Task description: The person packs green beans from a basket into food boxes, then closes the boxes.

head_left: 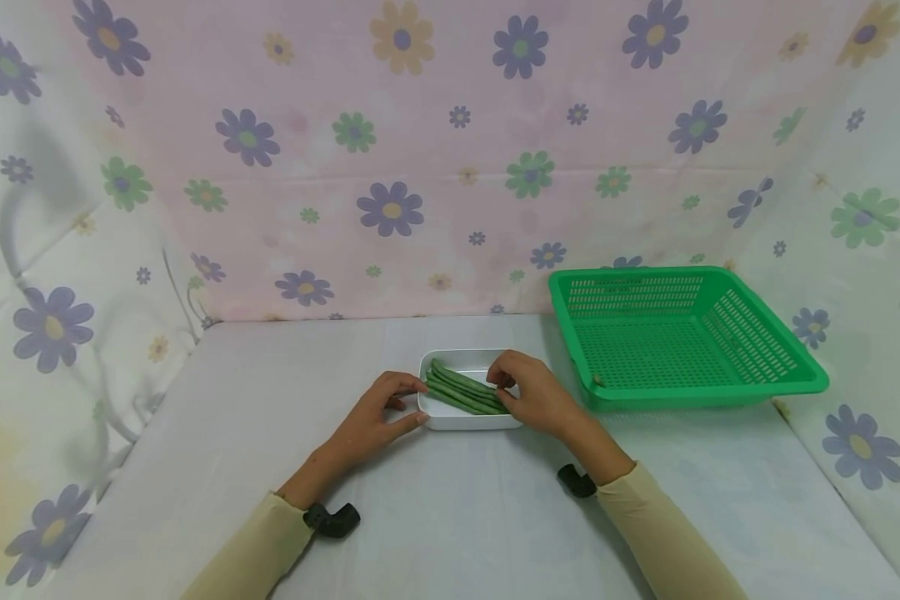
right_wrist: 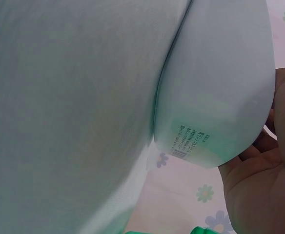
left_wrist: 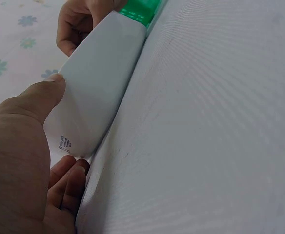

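A small white rectangular tray (head_left: 474, 422) sits on the table, with several long green beans (head_left: 461, 390) lying side by side in it. My left hand (head_left: 375, 421) holds the tray's left end, thumb on the near rim and fingers around the corner. In the left wrist view, the left thumb (left_wrist: 47, 92) lies against the tray's side (left_wrist: 101, 73). My right hand (head_left: 536, 392) reaches over the right end, its bent fingers and thumb pinching the bean ends. From the right wrist, the tray's outer wall (right_wrist: 215, 73) hides the beans and the right hand's (right_wrist: 259, 180) fingertips.
A green slotted plastic basket (head_left: 690, 392) stands to the right of the tray, with a small bit of something on its near-left rim. White cloth (head_left: 435, 517) covers the table. Flower-printed sheets (head_left: 450, 208) hang at the back and both sides.
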A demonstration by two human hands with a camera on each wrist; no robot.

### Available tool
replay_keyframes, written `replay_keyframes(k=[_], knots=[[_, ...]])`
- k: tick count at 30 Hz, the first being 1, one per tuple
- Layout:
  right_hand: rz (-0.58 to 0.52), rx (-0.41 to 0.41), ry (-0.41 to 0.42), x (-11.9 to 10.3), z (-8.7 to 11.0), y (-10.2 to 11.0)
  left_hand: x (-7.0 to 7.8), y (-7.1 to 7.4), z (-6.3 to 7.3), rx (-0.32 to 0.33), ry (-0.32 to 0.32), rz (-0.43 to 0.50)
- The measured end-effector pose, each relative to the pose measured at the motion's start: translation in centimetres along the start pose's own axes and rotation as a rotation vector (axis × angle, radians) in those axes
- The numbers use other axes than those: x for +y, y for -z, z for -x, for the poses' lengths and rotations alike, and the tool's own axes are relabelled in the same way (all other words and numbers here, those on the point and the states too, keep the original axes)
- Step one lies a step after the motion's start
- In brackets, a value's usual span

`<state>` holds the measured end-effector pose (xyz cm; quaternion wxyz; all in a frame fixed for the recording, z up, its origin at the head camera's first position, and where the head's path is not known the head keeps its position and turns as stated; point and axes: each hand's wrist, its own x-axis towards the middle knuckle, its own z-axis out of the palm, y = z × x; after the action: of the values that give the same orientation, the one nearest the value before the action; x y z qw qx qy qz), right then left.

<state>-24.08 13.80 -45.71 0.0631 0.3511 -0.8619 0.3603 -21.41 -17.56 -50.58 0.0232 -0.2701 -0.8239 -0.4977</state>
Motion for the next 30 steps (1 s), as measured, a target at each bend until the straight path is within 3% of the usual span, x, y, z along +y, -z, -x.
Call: replay_keyframes(k=[17, 30], knots=[[-0.007, 0.003, 0.033, -1.2, 0.2, 0.8, -0.5, 0.0, 0.0, -0.007, -0.010, 0.000], [0.010, 0.030, 0.054, -4.4, 0.6, 4.8, -0.2, 0.1, 0.1, -0.010, -0.003, -0.004]])
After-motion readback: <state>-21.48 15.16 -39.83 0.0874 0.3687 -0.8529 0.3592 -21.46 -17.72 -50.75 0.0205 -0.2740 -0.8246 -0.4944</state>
